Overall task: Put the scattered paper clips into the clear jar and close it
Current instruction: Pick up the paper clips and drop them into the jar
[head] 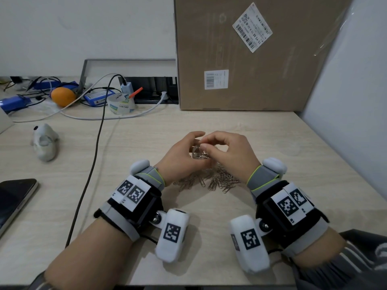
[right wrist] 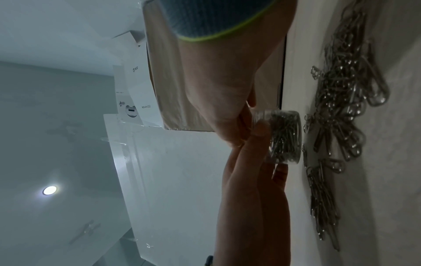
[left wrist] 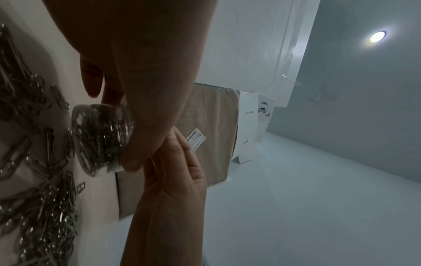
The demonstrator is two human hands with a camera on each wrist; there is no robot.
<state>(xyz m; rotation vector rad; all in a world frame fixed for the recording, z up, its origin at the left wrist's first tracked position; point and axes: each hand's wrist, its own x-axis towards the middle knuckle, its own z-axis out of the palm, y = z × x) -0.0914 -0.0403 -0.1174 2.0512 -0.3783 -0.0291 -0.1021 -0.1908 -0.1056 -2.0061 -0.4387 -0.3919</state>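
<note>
Paper clips (head: 219, 181) lie in a loose silver heap on our pale wood-grain desk (head: 293, 206), just this side of our two hands, tangled and pointing every which way with no common direction; in the wrist views they show as long bent-wire loops, some overlapping in bundles (right wrist: 339, 115). Just beyond that heap we hold the clear jar (head: 198, 152), a small, squat, transparent cylinder already packed with a dense mass of clips that glint through its wall (left wrist: 102, 136). Its long axis stands roughly upright, base down toward the desk, and the left wrist view shows it just above the heap or resting at its edge; we cannot tell whether the base touches the wood. Our left hand (head: 182, 158) curls around the jar's side, fingers and thumb wrapped on the wall. Our right hand (head: 228, 151) sits over the jar's top with index finger and thumb drawn together in a pinch at the mouth; what lies between those fingertips is too small and hidden for us to name, so we cannot tell whether it grasps a clip or nothing. A faint clear disc (head: 290, 147), perhaps the lid, lies flat on the desk well to the right of our hands. Behind stands a big cardboard box (head: 251, 59); off to the left are a black cable (head: 92, 168), a roll of tape (head: 121, 103), an orange (head: 62, 96) and a phone (head: 14, 197).
</note>
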